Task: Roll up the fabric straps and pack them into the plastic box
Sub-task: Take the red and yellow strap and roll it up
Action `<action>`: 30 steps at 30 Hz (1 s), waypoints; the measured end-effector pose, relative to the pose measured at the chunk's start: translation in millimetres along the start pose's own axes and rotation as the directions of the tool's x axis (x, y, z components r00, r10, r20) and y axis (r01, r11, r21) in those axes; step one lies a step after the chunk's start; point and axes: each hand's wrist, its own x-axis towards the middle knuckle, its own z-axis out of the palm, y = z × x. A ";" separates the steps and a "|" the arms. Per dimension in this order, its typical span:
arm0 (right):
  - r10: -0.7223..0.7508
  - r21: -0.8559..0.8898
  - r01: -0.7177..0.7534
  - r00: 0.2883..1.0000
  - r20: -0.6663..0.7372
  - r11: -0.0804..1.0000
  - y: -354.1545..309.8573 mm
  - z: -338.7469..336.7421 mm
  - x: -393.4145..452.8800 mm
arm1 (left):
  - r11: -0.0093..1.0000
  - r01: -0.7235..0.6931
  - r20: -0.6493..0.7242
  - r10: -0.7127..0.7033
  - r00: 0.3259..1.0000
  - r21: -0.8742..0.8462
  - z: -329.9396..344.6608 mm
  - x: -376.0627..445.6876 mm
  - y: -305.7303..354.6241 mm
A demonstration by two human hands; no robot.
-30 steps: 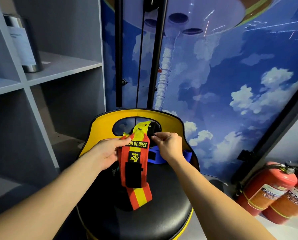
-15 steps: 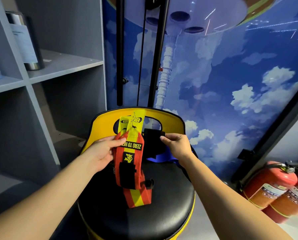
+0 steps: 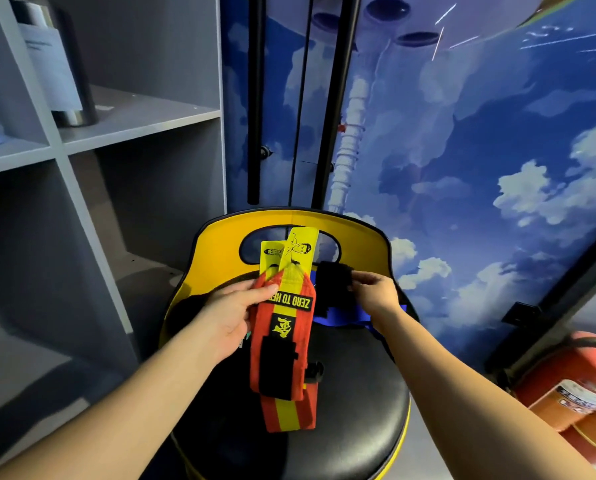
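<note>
Sorting straps, head view only, nothing rolled yet.
progress: early imo. Red/yellow strap hangs flat and unrolled; no finished roll in sight, and the plastic box isn't in frame, so packing is all still to do.
left hand: closed in a pinch on the top of the red/yellow strap, thumb on the front face by the "ZERO TO HE.." label, fingers behind. Strap drops down from that grip, lower end over the black seat. Two yellow tabs stick up past the fingertips.
right hand: partly closed, fingertips nipping a black strap end just beyond them. Can't tell whether that piece belongs to the red/yellow strap or is separate.
blue strap: lies on the seat under the right wrist, loose, not held.
hands: apart, red/yellow strap btwn them, nearer the left.
surroundings: yellow backrest beyond both hands; grey shelving out to the left, fire extinguisher out to the right.
left to do: roll each strap, find box, pack.
</note>
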 end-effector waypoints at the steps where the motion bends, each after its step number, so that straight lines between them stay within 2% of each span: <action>1: 0.026 0.045 -0.028 0.999 0.032 0.999 7.3 2.8 1.6 | 1.000 0.004 -0.003 -0.004 1.000 0.000 0.7 1.3 -2.0; 7: 0.129 0.226 -0.166 0.977 0.168 0.960 29.1 12.3 0.8 | 1.000 0.013 -0.035 -0.013 0.999 -0.006 2.4 9.7 -12.0; 11: 0.073 0.140 -0.100 0.979 0.190 0.985 36.4 8.8 -0.7 | 1.000 0.002 -0.072 -0.001 0.997 0.006 6.0 9.9 -15.4; 15: -0.019 -0.007 0.020 0.991 0.132 1.000 25.1 -0.4 -25.0 | 1.000 -0.007 -0.096 0.007 0.995 0.001 10.1 5.6 -18.0; 19: 0.010 -0.104 0.004 0.990 0.139 0.995 19.8 -10.3 -48.4 | 1.000 -0.027 -0.109 0.027 0.994 0.007 12.7 -0.7 -19.1; 27: 0.072 -0.067 -0.060 0.980 0.187 0.996 20.6 -16.7 -78.0 | 0.999 -0.037 -0.115 0.040 0.993 0.026 19.0 -20.1 -19.5; 30: 0.023 0.070 -0.042 0.968 0.251 0.997 2.1 -15.4 -94.5 | 0.999 -0.047 -0.125 0.050 0.991 0.025 20.3 -27.7 -16.9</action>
